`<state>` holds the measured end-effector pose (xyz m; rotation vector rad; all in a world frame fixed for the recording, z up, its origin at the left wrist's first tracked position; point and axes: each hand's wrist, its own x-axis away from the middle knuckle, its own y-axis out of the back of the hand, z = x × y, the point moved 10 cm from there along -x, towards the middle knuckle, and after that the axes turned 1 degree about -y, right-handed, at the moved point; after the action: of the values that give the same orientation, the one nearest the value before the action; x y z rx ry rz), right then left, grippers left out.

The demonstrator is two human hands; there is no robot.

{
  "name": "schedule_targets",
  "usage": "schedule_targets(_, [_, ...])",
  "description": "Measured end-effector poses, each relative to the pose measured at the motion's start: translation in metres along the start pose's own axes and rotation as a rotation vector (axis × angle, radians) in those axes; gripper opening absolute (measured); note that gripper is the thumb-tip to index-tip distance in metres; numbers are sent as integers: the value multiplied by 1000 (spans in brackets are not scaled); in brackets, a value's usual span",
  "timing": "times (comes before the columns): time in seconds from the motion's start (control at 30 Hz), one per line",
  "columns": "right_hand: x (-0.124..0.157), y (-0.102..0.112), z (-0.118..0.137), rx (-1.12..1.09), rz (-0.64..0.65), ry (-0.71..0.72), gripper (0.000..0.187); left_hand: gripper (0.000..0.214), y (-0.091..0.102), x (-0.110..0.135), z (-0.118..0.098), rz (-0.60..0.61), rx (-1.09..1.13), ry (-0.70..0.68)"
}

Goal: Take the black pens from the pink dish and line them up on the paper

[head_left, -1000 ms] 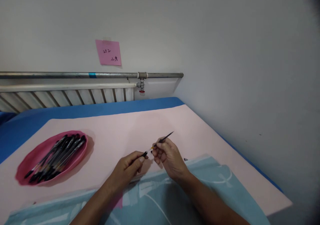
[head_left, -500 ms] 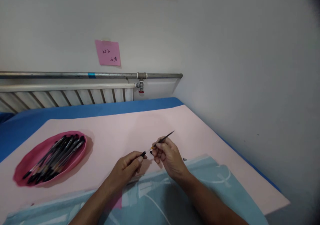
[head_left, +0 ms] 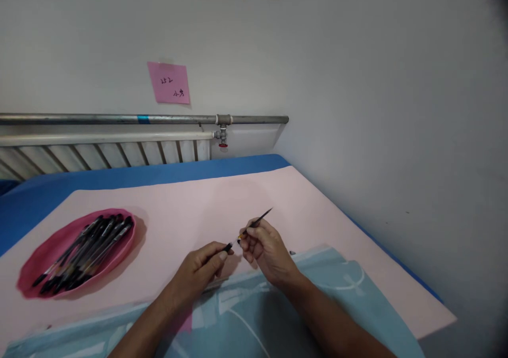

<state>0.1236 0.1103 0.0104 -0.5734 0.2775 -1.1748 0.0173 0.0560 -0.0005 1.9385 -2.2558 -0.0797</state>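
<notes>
My left hand is closed around a slim black pen-like barrel with a clear piece at its end. Between the thumb and fingers of my right hand is a thin dark brush, its pointed tip angled up and away to the right. A small yellow part shows at the brush's lower end, close against the clear piece; I cannot tell whether they are joined. Something small and dark sits by my right fingertips, too small to name. Both hands are held over the table's front edge, above my lap.
On the left, a pink oval bowl holds several black brush-like pens with clear parts. The pink sheet covers a blue table surface. Light-blue cloth lies in front. Behind are a radiator, pipe and wall note.
The brush and the barrel's clear end appear slightly closer together. Both hands keep their grips, and the whole view has shifted a little.
</notes>
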Motion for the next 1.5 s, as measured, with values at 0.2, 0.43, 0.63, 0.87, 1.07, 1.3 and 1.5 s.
schedule_targets(0.2, [0, 0, 4, 78, -4, 36, 6, 33, -1, 1, -1, 16, -3, -18])
schedule_targets(0.43, [5, -4, 13, 350, 48, 100, 3, 33, -2, 1, -1, 11, -33, 9])
schedule_targets(0.63, [6, -15, -8, 542, 199, -15, 7, 32, 0, -2, 2, 5, -58, -7])
schedule_targets(0.87, [3, 40, 53, 896, -169, 280, 8, 32, 7, -3, 11, -34, 53, 67])
schedule_targets(1.07, [32, 76, 61, 1713, -151, 208, 16, 28, 2, 6, 10, 20, 551, 141])
schedule_targets(1.3, [40, 88, 51, 1964, -102, 126, 23, 25, -1, 13, 0, 51, 592, 121])
schedule_targets(1.5, [31, 51, 69, 1421, -156, 257, 19, 25, 1, 11, 2, 47, 553, 99])
